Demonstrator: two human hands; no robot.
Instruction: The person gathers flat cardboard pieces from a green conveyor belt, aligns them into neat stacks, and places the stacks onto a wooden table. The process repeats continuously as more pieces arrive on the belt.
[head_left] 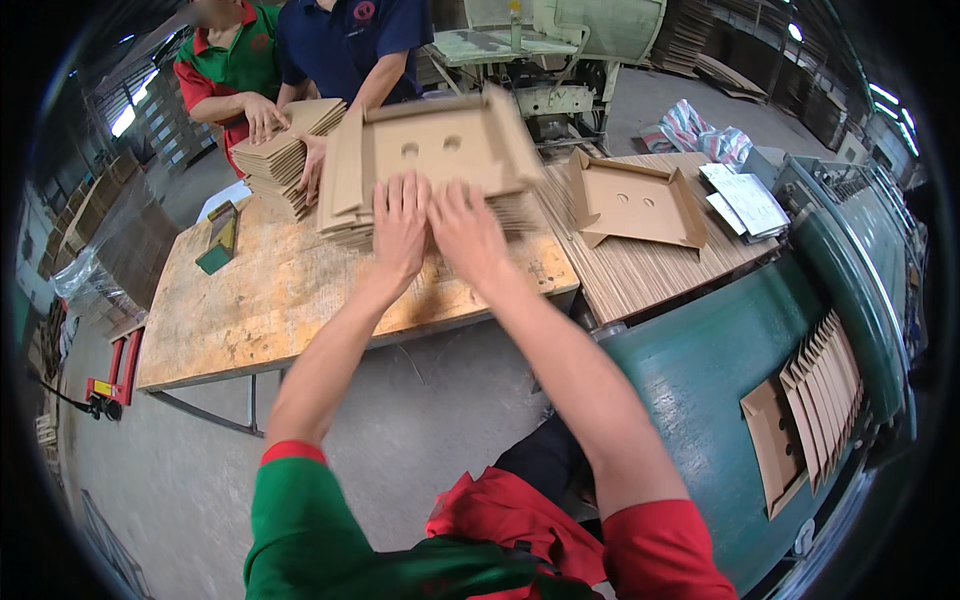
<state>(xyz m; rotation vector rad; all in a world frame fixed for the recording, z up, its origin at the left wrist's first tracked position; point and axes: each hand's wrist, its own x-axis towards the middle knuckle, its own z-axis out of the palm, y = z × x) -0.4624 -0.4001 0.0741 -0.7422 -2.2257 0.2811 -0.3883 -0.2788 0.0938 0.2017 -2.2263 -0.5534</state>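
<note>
A brown cardboard tray (pixel 430 148) with two round holes in its base lies on a pile of flat cardboard blanks (pixel 343 190). Its far and right walls stand raised, and the right side is smeared by motion. My left hand (pixel 402 225) and my right hand (pixel 468 232) are side by side at its near edge. Both have their fingers hooked over that edge, gripping it; the thumbs are hidden. Right of them, a folded cardboard tray (pixel 640 195) with raised walls rests on a striped tabletop (pixel 650 270).
Two people stand across the wooden table (pixel 270 300), their hands at a cardboard stack (pixel 285 160). A tape-like green block (pixel 218 240) lies at left. Papers (pixel 745 200) sit at right. A green conveyor belt (pixel 690 370) carries a row of folded trays (pixel 815 400).
</note>
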